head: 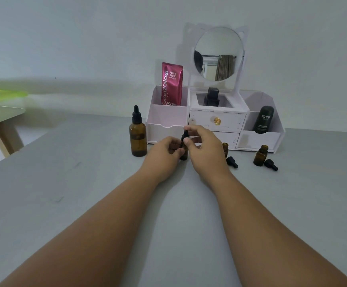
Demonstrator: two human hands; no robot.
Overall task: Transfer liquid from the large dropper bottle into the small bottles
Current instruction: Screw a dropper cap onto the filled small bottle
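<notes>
The large amber dropper bottle (138, 135) stands upright on the grey table, its black dropper cap on, just left of my hands. My left hand (162, 154) grips the body of a small amber bottle (184, 154) standing on the table. My right hand (204, 146) pinches that bottle's black dropper cap (186, 134) from above. A second small bottle (225, 149) stands uncapped, partly hidden behind my right hand, with its black cap (232, 162) lying beside it. A third small bottle (260, 155) stands uncapped to the right, its cap (271, 164) lying next to it.
A white cosmetic organiser (257, 139) with a round mirror (218, 53) stands right behind the bottles. It holds a pink serum sachet (171, 84), a black bottle (212, 97) and a dark green tube (263, 120). A wooden table leg (2, 139) is at far left.
</notes>
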